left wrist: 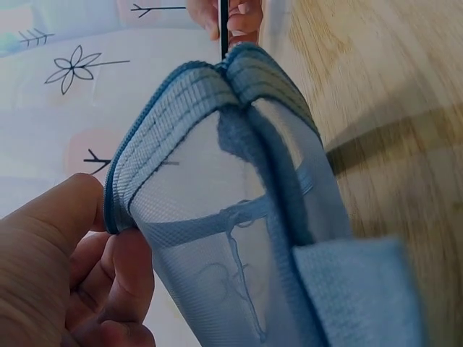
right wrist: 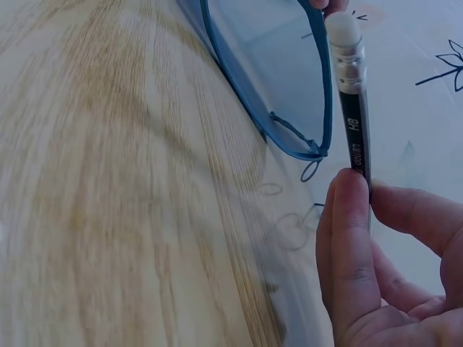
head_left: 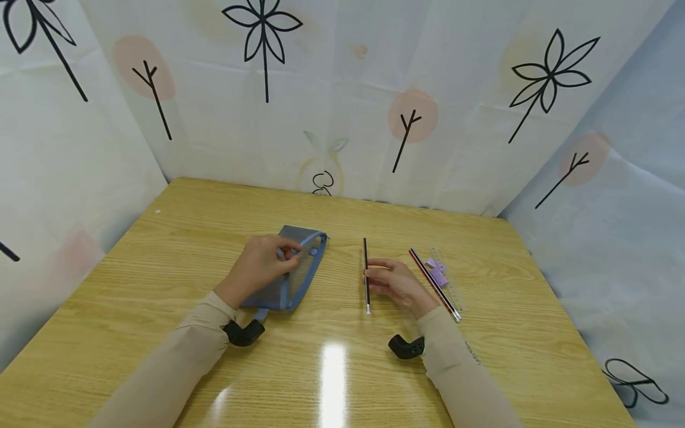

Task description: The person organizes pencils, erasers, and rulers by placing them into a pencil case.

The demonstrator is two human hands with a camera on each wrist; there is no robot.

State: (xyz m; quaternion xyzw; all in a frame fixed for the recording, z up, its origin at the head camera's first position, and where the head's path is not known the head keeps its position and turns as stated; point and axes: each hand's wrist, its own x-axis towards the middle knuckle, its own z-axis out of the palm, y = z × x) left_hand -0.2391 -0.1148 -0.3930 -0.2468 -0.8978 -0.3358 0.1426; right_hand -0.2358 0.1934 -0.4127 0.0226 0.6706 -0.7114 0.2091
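My left hand (head_left: 263, 264) pinches the upper edge of a blue mesh pencil case (head_left: 306, 279) between thumb and fingers. The case's zipped mouth gapes toward the right, its zipper edges parted, as the right wrist view shows. A blue strap end (left wrist: 358, 289) sticks out at its near side. My right hand (head_left: 393, 282) pinches a black pencil (head_left: 366, 267) between thumb and fingers, to the right of the case and apart from it. In the right wrist view the pencil's white eraser (right wrist: 343, 30) and the letters HB show.
Right of my right hand two pencils (head_left: 436, 286) lie side by side on the wooden table (head_left: 278, 368). Beside them are a purple clip-like piece (head_left: 437, 272) and a clear ruler (head_left: 453, 288). Patterned white cloth (head_left: 342, 107) hangs behind the table and at both sides.
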